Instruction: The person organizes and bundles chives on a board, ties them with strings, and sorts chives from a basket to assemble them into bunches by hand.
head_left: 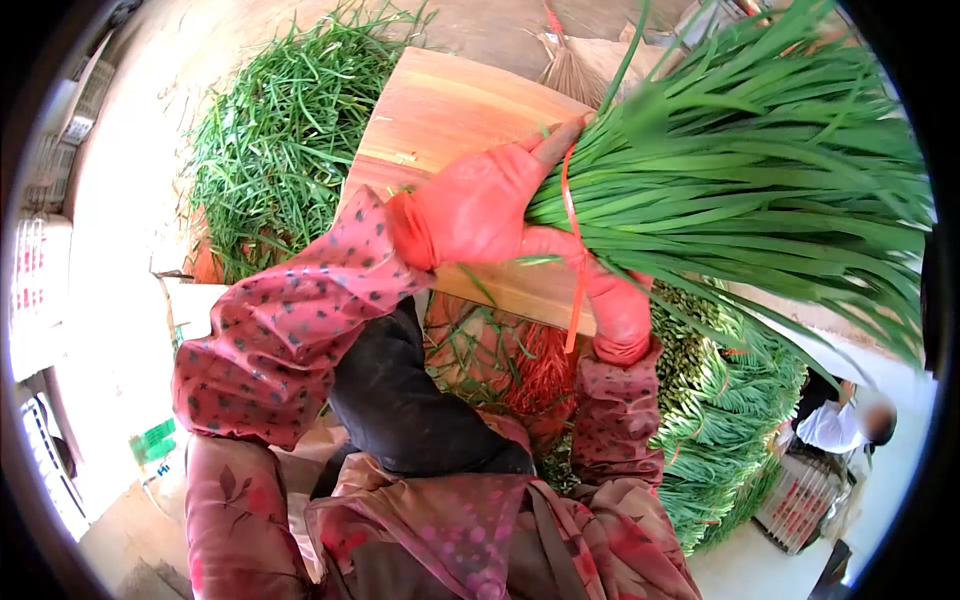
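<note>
A large bunch of long green leaves (pixel 740 190) spreads to the right, with a red tie (pixel 569 195) round its near end. My left hand (pixel 485 200), in a pink glove with a bare fingertip showing, presses against the end and upper side of the bunch. From below, my right hand (pixel 600 290), also in a pink glove, holds the bunch near the tie; some of its fingers are hidden under the leaves. A loose tail of the tie hangs beside my right hand. Beneath both hands is a wooden board (pixel 450 110).
Loose green leaves (pixel 290 140) lie heaped left of the board. Red strips (pixel 545 370) lie below it. Stacked tied bundles (pixel 720 430) stand at the right. Another person (pixel 835 425) is at the far right, near a crate (pixel 800 500).
</note>
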The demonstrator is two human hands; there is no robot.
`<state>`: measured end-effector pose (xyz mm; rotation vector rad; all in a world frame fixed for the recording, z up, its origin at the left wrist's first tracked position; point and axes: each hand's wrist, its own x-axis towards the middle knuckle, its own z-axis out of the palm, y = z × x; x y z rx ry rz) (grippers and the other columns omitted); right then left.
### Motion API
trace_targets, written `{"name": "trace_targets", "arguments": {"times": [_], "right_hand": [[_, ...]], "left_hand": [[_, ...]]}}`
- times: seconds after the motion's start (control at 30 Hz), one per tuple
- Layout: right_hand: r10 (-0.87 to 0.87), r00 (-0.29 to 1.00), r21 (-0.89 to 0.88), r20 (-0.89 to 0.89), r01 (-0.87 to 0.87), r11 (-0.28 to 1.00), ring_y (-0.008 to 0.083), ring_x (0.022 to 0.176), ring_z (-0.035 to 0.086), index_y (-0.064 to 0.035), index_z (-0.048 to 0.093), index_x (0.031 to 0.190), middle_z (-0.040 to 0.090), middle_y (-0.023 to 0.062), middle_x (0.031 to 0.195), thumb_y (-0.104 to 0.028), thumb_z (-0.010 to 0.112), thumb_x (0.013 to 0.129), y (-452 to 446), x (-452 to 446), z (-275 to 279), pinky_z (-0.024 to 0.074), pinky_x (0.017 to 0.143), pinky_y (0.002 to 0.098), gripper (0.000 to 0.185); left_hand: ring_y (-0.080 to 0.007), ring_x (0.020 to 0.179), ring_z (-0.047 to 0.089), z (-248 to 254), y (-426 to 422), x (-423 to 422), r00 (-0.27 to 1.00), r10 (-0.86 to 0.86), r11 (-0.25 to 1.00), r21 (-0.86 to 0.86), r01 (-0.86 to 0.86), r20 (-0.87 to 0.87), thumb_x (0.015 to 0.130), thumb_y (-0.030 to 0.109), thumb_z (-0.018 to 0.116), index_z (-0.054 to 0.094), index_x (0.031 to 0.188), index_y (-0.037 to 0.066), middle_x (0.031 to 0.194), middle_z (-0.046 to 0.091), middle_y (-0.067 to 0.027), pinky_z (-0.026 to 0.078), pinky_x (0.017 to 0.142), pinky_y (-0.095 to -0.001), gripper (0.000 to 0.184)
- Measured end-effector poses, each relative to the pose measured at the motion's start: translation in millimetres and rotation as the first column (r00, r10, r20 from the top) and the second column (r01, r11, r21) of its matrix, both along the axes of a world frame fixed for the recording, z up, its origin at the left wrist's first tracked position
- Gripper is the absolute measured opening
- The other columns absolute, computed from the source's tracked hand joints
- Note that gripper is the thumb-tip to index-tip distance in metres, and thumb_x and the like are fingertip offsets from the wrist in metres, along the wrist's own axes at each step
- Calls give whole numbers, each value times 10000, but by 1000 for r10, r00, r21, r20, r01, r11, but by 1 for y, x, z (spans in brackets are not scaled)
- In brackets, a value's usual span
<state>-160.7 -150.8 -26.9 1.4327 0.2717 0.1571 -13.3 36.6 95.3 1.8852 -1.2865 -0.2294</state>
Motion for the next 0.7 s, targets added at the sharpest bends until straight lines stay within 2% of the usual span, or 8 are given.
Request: {"name": "trace_targets", "arguments": {"times": [0.07,0.1,0.17,0.23,0.3,0.37,0.57,0.7], "right_hand": [[75,986,-956,-147,-161,244,196,1079,556,-4,573,1205,599,83,1181,-96,668,855,4,3,3,450,972,365,373],[16,976,-914,-218,-199,-353,213,1103,546,-7,582,1197,597,88,1189,-109,665,855,12,7,14,439,988,377,366],[-67,971,-539,-228,-183,-823,230,1127,536,-11,591,1189,595,94,1197,-122,663,855,7,9,-7,429,1004,390,360],[196,966,-958,-169,-114,-264,255,1259,418,-25,397,1361,433,135,1382,-237,474,972,-25,15,-79,380,1061,444,449],[386,856,-834,343,467,-295,284,1267,409,-31,411,1354,430,132,1390,-211,472,967,5,25,-31,354,1078,463,432],[303,952,-962,48,-38,269,288,1270,405,-40,404,1362,425,127,1397,-217,463,972,-10,25,-77,351,1084,450,432],[236,968,-995,89,78,56,319,1281,387,-87,405,1370,389,128,1426,-245,493,949,4,28,8,407,1015,510,459],[219,976,-978,-10,36,-206,299,1252,413,-79,410,1365,417,121,1401,-260,535,930,5,35,-32,407,1012,483,488]], "left_hand": [[-379,1190,492,7,6,2,988,18,1000,27,-14,-155,694,474,770,230,1440,27,1287,505,-238,419,964,-415,1024],[-379,1190,492,-7,6,6,988,34,999,27,-30,-152,694,474,770,230,1440,27,1287,505,-238,419,964,-415,1024],[-306,1175,523,-61,3,15,938,-164,955,-287,74,-307,659,389,816,257,1436,43,1305,513,-196,428,963,-386,1018],[-281,1177,523,-94,8,16,881,-221,957,-265,115,-418,645,361,828,275,1429,48,1311,516,-178,423,972,-370,1009],[-256,1178,523,-99,11,19,801,-273,954,-256,155,-533,632,334,839,293,1422,53,1317,519,-160,418,981,-354,1001],[-256,1185,513,-99,17,19,910,-139,990,-71,121,-390,631,348,832,298,1418,50,1322,511,-158,407,993,-347,997],[-303,1180,487,-74,16,4,961,87,992,112,-60,-261,680,435,752,314,1410,46,1313,478,-206,382,1016,-358,936],[-293,718,636,-113,12,20,947,84,949,-314,19,311,740,421,658,472,1240,27,787,630,-187,499,615,-399,663]]}}
